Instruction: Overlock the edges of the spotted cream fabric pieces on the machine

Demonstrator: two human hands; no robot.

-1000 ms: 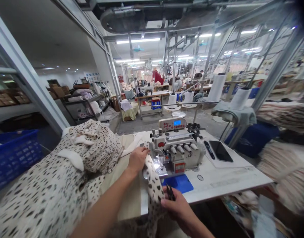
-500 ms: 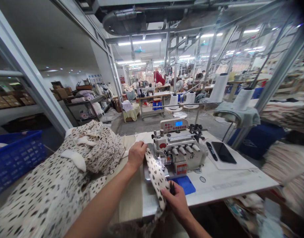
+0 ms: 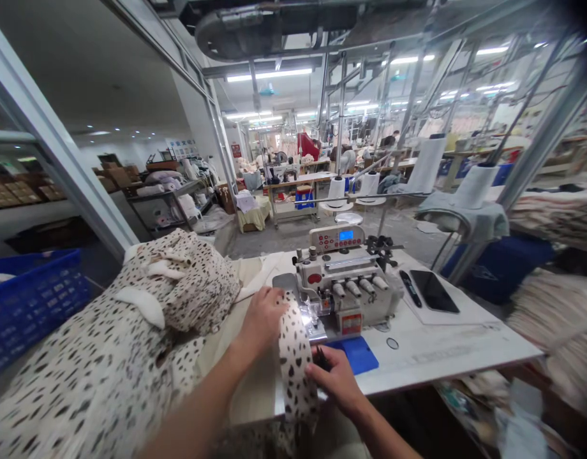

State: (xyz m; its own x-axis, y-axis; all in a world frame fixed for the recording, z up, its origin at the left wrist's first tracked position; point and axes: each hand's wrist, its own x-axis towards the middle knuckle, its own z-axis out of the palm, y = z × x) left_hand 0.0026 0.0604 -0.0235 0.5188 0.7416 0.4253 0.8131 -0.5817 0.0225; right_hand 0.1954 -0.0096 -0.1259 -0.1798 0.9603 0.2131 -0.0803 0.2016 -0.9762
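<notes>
A strip of cream fabric with dark spots (image 3: 294, 360) runs down the left side of the overlock sewing machine (image 3: 351, 280) and over the table's front edge. Closed on its upper end, my left hand (image 3: 261, 320) is beside the machine's metal plate. My right hand (image 3: 339, 381) pinches the strip's right edge lower down, thumb on top. A small dark pointed tool (image 3: 322, 359), perhaps thread snips, also sits in the right hand, mostly hidden by the fingers.
Spotted fabric (image 3: 188, 280) is heaped at the left, near a blue basket (image 3: 32, 299). A black phone (image 3: 434, 291) and a dark pen-like tool (image 3: 410, 289) lie right of the machine. White thread cones (image 3: 426, 164) stand behind it.
My left hand has come back toward me and slightly left, drawing the strip's upper end away from the machine. The strip now hangs straighter and flatter. My right hand keeps its pinch.
</notes>
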